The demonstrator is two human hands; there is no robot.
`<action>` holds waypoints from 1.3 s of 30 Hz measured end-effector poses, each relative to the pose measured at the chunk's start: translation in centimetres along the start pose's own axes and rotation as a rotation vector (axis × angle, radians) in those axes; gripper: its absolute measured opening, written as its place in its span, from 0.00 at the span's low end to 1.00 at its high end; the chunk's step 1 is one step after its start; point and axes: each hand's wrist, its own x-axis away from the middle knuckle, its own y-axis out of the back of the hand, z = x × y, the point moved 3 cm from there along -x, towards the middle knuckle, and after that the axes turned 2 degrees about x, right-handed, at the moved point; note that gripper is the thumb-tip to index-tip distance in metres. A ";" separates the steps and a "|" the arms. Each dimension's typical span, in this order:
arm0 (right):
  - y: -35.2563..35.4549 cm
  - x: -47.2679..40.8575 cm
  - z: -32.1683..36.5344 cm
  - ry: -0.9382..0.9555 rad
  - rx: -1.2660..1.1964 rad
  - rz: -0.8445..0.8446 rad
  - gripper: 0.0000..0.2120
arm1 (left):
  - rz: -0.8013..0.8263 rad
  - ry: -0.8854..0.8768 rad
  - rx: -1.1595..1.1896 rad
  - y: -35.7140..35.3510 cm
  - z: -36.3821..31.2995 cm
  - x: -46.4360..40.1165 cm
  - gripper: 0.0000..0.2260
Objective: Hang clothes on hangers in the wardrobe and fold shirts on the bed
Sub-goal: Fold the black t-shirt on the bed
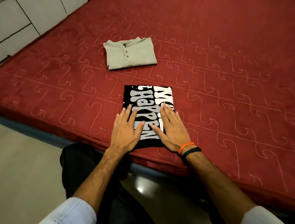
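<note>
A: Biggest first: broad dark-red quilted bed cover [213, 47] with pale stitched curls, filling the view from nine o'clock round to four. White panelled wardrobe doors [20, 18] off at ten o'clock, closed as far as visible.

B: And the shirts?

A: Folded black T-shirt with white and grey bubble lettering [144, 101], just below centre, squared into a neat rectangle near the bed's close edge. Folded sage-green buttoned shirt [130, 54] at twelve o'clock from it, well apart, collar uppermost, already done by the look of it.

B: Hands?

A: Left hand [125, 129] flat on the black shirt's seven o'clock corner, fingers straight and slightly spread, pressing down. Right hand [171, 128] likewise flat at five o'clock, fingers straight, palm on the cloth. Nothing pinched, nothing gripped. Orange wristband [185, 147] and a black one beside it on the right wrist.

B: Step in hand, then?

A: Most likely smoothing the final fold of the black shirt, flattening out air and creases. Folding seemingly near finished for this piece.

B: Next move?

A: Probably lifting both palms straight up, so as not to drag the layers askew, then sliding fingers under the packet to shift it beside or onto the green one. No hangers in sight; hanging stage impossible to judge from here.
</note>
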 end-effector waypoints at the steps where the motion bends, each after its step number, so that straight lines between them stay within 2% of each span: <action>1: 0.2 0.2 -0.2 0.000 -0.014 0.009 0.38 | -0.002 -0.006 0.026 0.2 0.2 0.2 0.32; 4: 0.9 -0.1 0.1 0.006 -0.003 0.004 0.38 | 0.018 0.027 0.102 0.9 0.3 0.2 0.32; 7: 1.9 -0.1 1.3 0.042 0.011 -0.108 0.34 | -0.060 0.134 0.196 2.1 0.0 0.6 0.30; 11: 2.5 -0.2 3.8 0.208 0.009 -0.194 0.25 | -0.120 0.435 0.309 3.9 0.4 0.7 0.31; 15: 2.2 -0.1 5.6 0.286 0.015 -0.155 0.23 | 0.023 0.692 0.388 5.5 0.3 0.3 0.26; 18: 1.8 -0.1 6.2 0.288 0.015 -0.122 0.29 | 0.153 0.735 0.379 6.2 0.5 -0.5 0.20; 20: 1.7 0.1 6.7 0.278 0.025 -0.093 0.35 | 0.235 0.771 0.525 6.4 0.5 -0.9 0.19; 22: 1.8 0.3 7.4 0.250 0.070 -0.072 0.43 | 0.309 0.804 0.676 6.4 0.3 -0.9 0.14; 25: 1.7 0.3 8.3 0.224 0.156 -0.057 0.49 | 0.357 0.826 0.665 6.5 0.5 -0.9 0.11; 33: 1.7 0.6 8.5 0.258 0.151 -0.071 0.42 | 0.422 0.787 0.615 6.5 0.6 -0.9 0.10; 37: 1.7 0.9 8.9 0.240 0.193 -0.038 0.43 | 0.464 0.880 0.768 6.2 0.7 -0.7 0.09; 39: 1.9 0.9 9.3 0.203 0.197 -0.037 0.39 | 0.478 0.924 0.854 5.9 0.7 -0.7 0.10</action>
